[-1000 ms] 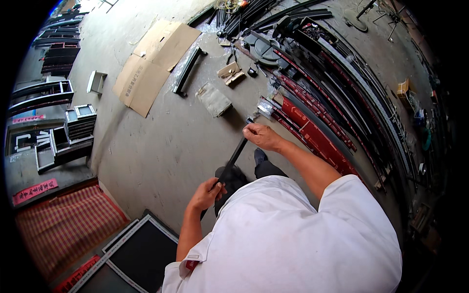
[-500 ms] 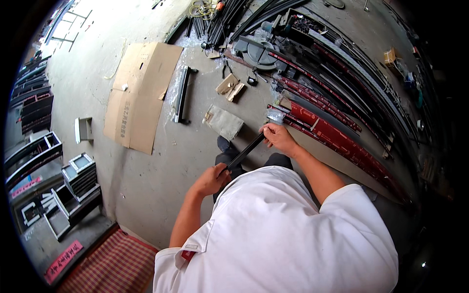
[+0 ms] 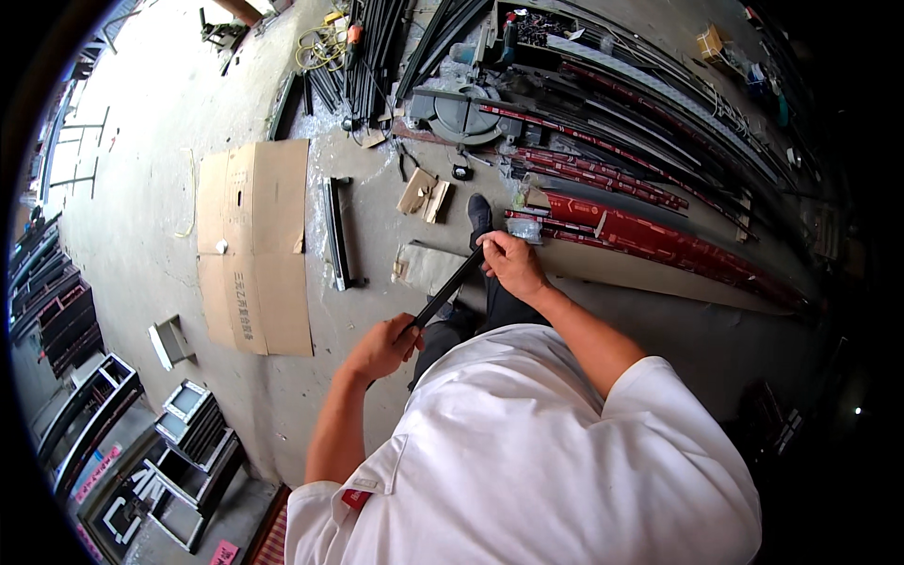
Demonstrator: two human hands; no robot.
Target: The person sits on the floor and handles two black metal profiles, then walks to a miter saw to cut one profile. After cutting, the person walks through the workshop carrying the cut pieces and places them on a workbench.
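Note:
Slanting across in front of my waist is a thin black strip (image 3: 446, 293), which looks like a length of profile or trim. My left hand (image 3: 380, 348) is wrapped round its lower end. At the upper end, the fingers of my right hand (image 3: 509, 260) pinch it. Below the strip my dark trouser legs show, with one dark shoe (image 3: 480, 214) stepped forward past my right hand. A greyish flat slab or packet (image 3: 435, 268) lies on the floor just beyond the strip, partly hidden by it and my leg.
Red and black long profiles (image 3: 631, 231) lie stacked at the right, near a mitre saw (image 3: 466, 115). Flattened cardboard (image 3: 268, 311) covers floor to the left, beside a dark profile piece (image 3: 336, 235). A small brown carton piece (image 3: 424, 196) lies ahead. Frames (image 3: 193, 424) stand lower left.
The view has turned, and the floor items shift left. One shoe has stepped forward. Both hands keep hold of the black strip, now slightly further left in view.

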